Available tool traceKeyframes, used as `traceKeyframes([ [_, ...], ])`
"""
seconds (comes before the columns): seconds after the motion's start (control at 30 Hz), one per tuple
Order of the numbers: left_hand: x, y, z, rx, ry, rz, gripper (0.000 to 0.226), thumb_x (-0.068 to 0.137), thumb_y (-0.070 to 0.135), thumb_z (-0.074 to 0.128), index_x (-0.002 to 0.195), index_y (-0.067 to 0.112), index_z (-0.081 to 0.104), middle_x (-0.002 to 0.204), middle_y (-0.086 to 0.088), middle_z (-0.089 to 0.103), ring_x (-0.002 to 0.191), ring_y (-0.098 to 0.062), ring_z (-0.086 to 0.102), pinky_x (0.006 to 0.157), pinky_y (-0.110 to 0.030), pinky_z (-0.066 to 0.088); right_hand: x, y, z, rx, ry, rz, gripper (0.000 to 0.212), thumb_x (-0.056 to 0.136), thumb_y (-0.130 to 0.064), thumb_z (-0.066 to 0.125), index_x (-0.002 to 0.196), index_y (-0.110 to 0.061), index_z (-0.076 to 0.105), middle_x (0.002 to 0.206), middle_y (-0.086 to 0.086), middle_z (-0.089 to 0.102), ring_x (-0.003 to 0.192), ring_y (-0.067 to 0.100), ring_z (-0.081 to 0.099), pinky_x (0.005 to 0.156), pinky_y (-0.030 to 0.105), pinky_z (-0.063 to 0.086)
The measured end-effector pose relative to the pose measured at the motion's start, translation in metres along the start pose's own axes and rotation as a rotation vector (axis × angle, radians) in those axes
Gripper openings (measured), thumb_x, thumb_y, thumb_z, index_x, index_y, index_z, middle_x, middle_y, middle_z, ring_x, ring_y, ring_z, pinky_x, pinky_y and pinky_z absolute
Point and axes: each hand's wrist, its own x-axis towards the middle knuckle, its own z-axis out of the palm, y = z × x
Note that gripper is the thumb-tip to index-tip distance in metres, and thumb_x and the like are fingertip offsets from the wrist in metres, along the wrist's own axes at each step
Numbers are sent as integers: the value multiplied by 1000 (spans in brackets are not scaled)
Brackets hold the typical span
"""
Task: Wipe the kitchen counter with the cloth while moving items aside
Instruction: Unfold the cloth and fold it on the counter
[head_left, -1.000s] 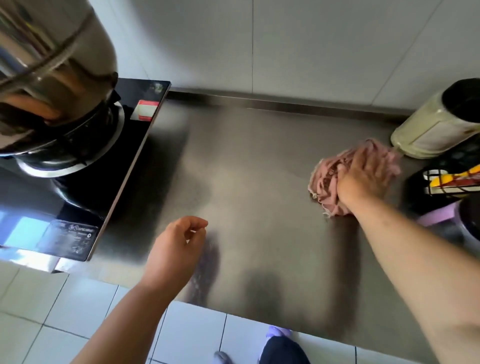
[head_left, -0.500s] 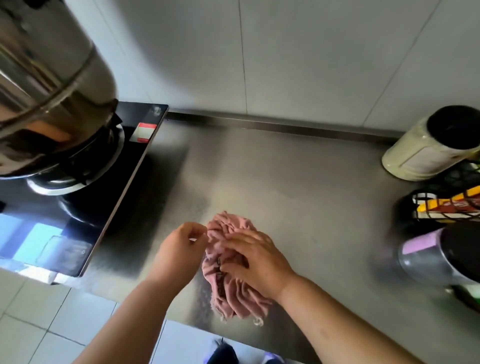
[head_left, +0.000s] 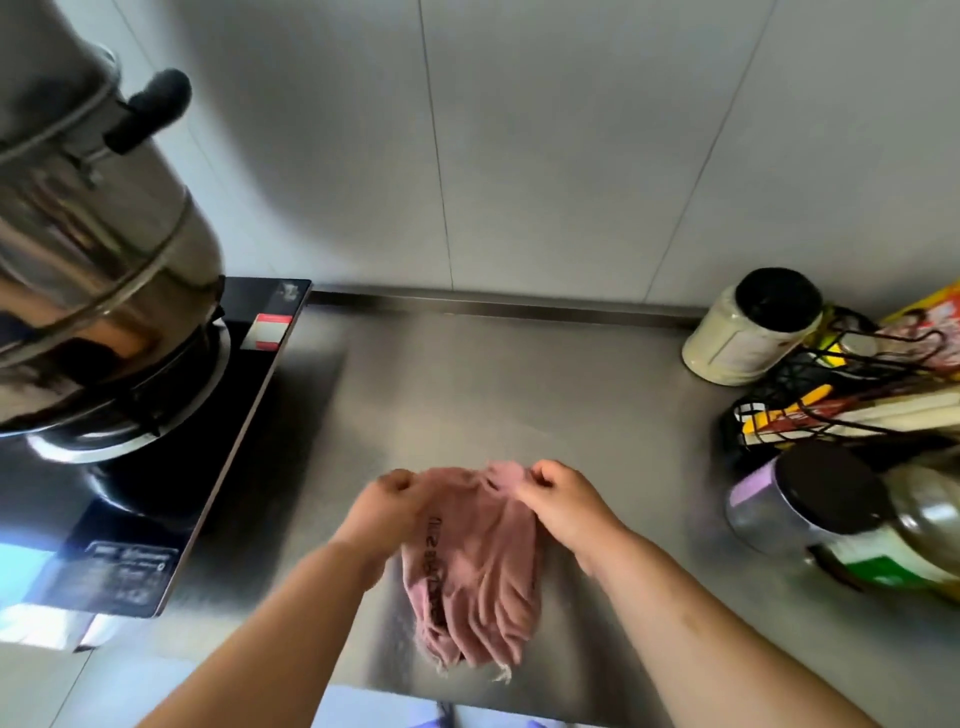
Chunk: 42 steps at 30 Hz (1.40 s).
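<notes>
1. Pink cloth (head_left: 475, 561) is up off the steel bench (head_left: 519, 384), pinched at its top edge by both hands: the left hand (head_left: 387, 512) grips the left corner, the right hand (head_left: 558, 501) the right corner, fingers curled tight on fabric. It hangs between them over the front middle of the bench, and its frayed bottom edge dangles near the front lip.

2. First risk: that hanging tail. If the cloth goes down too close to the edge, it can slide off the bench to the floor.

3. Second risk, right side: a jar (head_left: 795, 499) with a dark lid, a bottle (head_left: 914, 540) on its side and a wire rack (head_left: 841, 395) full of packets crowd together, with a cream canister (head_left: 748, 327) behind them. A wide sweep that way could knock the jar or set the bottle rolling, so these look like the items to shift first.

4. Third risk, left side: a tall steel pot (head_left: 88, 249) sits on the black stove (head_left: 171, 467). I cannot tell whether it is hot; a cloth dragged up against it could catch or scorch if it is.

5. Last one: the cloth is bunched, not flat. Wiping with it folded like this would probably leave streaks on bare steel.
</notes>
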Motion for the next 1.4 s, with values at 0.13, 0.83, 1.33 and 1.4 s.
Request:
traceKeyframes([
  [0.13, -4, 22, -32, -252, -69, 78, 26, 90, 24, 61, 100, 0, 64, 93, -24, 67, 80, -30, 64, 83, -52, 54, -10, -27, -22, 357, 15, 29, 16, 78, -30, 66, 71, -16, 62, 70, 0, 63, 72, 19, 57, 69, 30, 41],
  [0.83, -1, 36, -51, 326, -205, 243, 14, 75, 33, 75, 88, 30, 69, 78, 6, 71, 64, -4, 62, 51, -16, 44, -64, -2, -53, -89, -29, 222, 20, 80, -30, 77, 69, -18, 64, 51, -6, 53, 42, 5, 40, 41, 16, 23],
  [1.33, -11, 127, -83, -277, -191, 585, 15, 89, 6, 60, 84, 14, 72, 70, 6, 71, 62, -2, 62, 57, -13, 49, -77, -96, -97, 142, 322, -421, 7, 77, -25, 77, 82, -28, 73, 87, -11, 74, 76, -2, 63, 75, 16, 49],
  [1.4, -1, 106, -82, -146, -160, 515, 11, 88, 12, 64, 81, 13, 73, 71, 2, 71, 61, -7, 58, 59, -18, 46, -78, -75, -85, 39, 225, -329, 5, 75, -28, 79, 76, -30, 74, 76, -15, 73, 65, -6, 60, 64, 11, 46],
])
